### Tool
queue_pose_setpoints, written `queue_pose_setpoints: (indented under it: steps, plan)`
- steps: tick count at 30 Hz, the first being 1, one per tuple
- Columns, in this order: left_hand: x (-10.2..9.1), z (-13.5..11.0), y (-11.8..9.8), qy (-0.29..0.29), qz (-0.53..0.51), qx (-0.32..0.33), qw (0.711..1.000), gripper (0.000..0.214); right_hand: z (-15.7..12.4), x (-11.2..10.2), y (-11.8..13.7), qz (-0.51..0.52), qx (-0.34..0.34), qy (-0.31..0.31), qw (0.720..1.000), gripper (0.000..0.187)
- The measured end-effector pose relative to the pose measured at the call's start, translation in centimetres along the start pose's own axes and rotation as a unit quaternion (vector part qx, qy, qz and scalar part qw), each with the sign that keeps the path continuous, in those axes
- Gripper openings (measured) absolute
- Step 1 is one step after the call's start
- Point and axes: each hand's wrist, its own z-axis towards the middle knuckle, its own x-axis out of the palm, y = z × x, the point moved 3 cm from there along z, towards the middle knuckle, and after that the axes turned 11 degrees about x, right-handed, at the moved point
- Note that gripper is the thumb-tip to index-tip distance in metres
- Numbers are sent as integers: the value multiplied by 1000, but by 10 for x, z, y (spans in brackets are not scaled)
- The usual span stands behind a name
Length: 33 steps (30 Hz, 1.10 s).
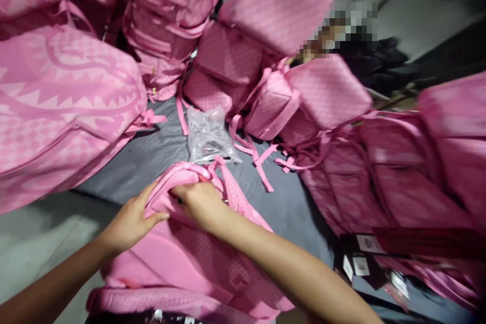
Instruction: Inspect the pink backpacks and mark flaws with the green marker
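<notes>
A pink backpack (159, 258) with perforated padded panels lies in front of me at the near edge of the grey-covered table. My left hand (132, 220) holds its upper left edge, the thumb on the near face and the fingers along the outer side. At the top of the bag, my right hand (199, 202) is closed, knuckles up, against the pink fabric. Its fingertips are partly hidden, and a small dark spot shows by them; what they grip I cannot make out. Just beyond the bag lies a clear plastic bag (210, 134) with small items inside.
A large pink backpack with a zigzag teeth print (68, 106) stands at left. Stacked pink bags (167, 10) and boxy checkered bags (277, 5) line the back. More pink backpacks (402, 172) stand at right, above white tags (360, 266). Loose straps (261, 164) trail over the table (117, 172).
</notes>
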Motion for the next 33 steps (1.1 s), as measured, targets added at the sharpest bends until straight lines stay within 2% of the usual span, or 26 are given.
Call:
queue_pose_setpoints:
  steps: [4,8,13,16,19,21,23,24,26,27,29,31,33]
  plan:
    - [-4,6,6,0,13,3,1000,69,13,1,-2,-12,-76,-11,997,17]
    - [-6,10,-5,-7,29,30,999,61,-5,-11,-16,-85,-94,-21,992,21]
    - [-5,3,-27,12,43,21,999,59,-53,-22,-28,-102,-23,-68,992,23]
    - [-6,-1,-32,5,37,26,999,55,-84,-20,-39,-94,15,-71,993,21]
    - [-7,-1,-30,-5,29,33,999,57,-109,-19,-52,-77,91,-83,989,27]
    - [-6,0,-31,8,19,35,999,64,-124,-22,-57,-55,141,-102,983,32]
    - [-6,1,-40,23,10,37,999,64,-142,-21,-57,-22,177,-109,978,31]
    - [-6,1,-52,33,10,45,998,60,-153,-17,-55,-7,183,-103,978,27]
    - [-5,0,-89,55,25,83,995,47,-183,-2,-51,49,188,-35,980,20]
    - [-4,2,-115,71,39,117,990,45,-201,8,-50,95,197,17,976,22]
    - [-8,8,-178,92,65,222,969,48,-245,22,-54,215,237,95,943,35]
    - [-21,19,-251,99,92,367,921,70,-286,15,-68,304,274,62,910,49]
    - [-46,32,-321,73,131,464,873,69,-313,-19,-88,341,247,-40,906,52]
